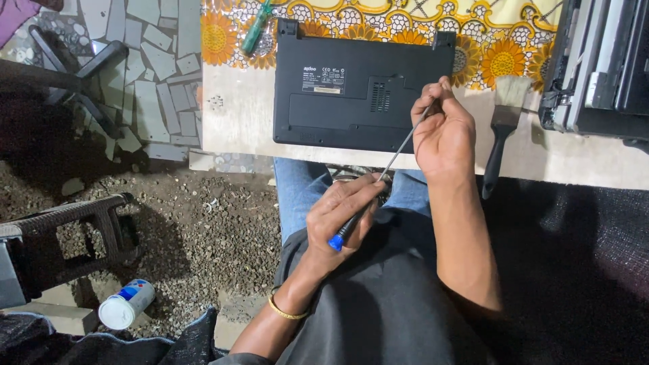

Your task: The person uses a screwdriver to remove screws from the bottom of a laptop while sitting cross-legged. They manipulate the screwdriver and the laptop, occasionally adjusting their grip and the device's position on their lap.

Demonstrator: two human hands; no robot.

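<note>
1. Gripping the blue-tipped screwdriver (pixel 378 186) handle, the left hand (pixel 341 216) is closed at frame centre.
2. Pinching its shaft, the right hand (pixel 443 128) steadies the tip over the upturned black laptop (pixel 351 84) on the worktop (pixel 236 122).
3. A paintbrush (pixel 503 128) lies right.

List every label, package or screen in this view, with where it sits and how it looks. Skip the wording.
Sticker label: on the upturned underside of the black laptop, upper left of centre; pale rectangle with small dark print and marks.
Can: lying on the gravel ground at lower left; white cylinder with a blue and red printed wrap.
No lit screen is in view.
</note>
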